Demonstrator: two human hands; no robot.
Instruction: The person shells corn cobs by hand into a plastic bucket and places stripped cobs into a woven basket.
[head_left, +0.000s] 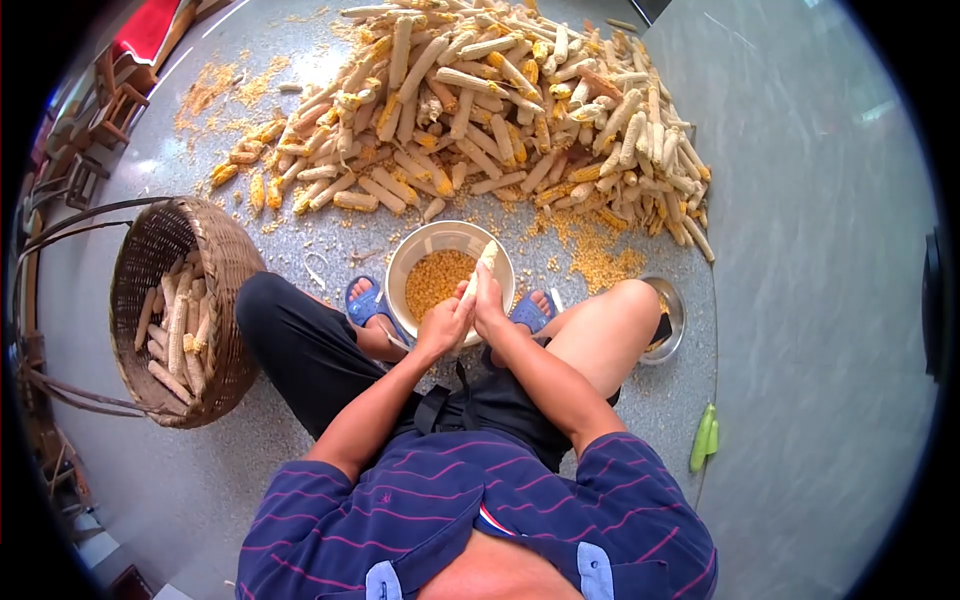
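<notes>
A pale corn cob (488,254) is held between both hands over the right side of a round white basin (403,262). Yellow kernels (436,281) lie in the basin. My right hand (490,300) is wrapped round the cob just below its upper end, which sticks out above the fingers. Against its left side, my left hand (446,322) is closed at the cob's lower part. The palms hide most of the cob. Which fingers press on it is too small to tell.
A big heap of cobs (480,100) lies beyond the basin, with loose kernels (600,255) around it. At left, a wicker basket (235,260) on its side holds cobs. A metal bowl (676,310) stands by the right knee; green objects (704,438) lie farther right.
</notes>
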